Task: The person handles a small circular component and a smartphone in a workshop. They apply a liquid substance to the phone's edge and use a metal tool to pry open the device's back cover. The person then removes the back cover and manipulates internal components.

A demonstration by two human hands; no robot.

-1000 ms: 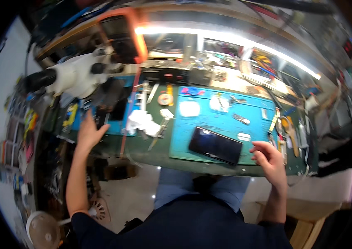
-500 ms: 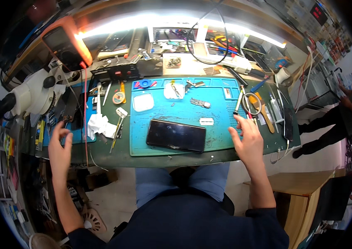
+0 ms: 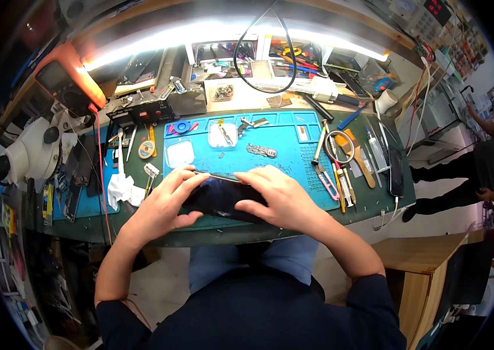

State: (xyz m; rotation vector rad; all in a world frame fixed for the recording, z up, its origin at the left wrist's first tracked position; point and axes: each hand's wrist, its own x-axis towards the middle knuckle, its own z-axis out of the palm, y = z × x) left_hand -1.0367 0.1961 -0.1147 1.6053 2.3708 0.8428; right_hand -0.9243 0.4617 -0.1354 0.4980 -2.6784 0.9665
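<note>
A black smartphone (image 3: 219, 197) with a glossy dark screen is between my hands, over the front of the blue work mat (image 3: 285, 149). My left hand (image 3: 165, 201) grips its left end, fingertips along the far edge and thumb at the near side. My right hand (image 3: 279, 197) holds the right end, fingers on the far edge and thumb lying over the screen. The phone's right end is hidden under that hand. Beyond it lie a small grey metal part (image 3: 261, 151), a clear square tray (image 3: 222, 134) holding small pieces and a second clear tray (image 3: 180, 153).
Pink-handled pliers (image 3: 328, 185), a ring-shaped magnifier (image 3: 340, 146) and a wooden-handled brush (image 3: 365, 166) lie to the right. White tissue (image 3: 123, 189) and a white microscope (image 3: 28, 151) stand left. A black cable loop (image 3: 264, 87) hangs ahead. Another person (image 3: 463, 169) stands at far right.
Both hands have come inward from the mat's sides and taken hold of the phone. The small metal strip on the mat is now covered by my right hand.
</note>
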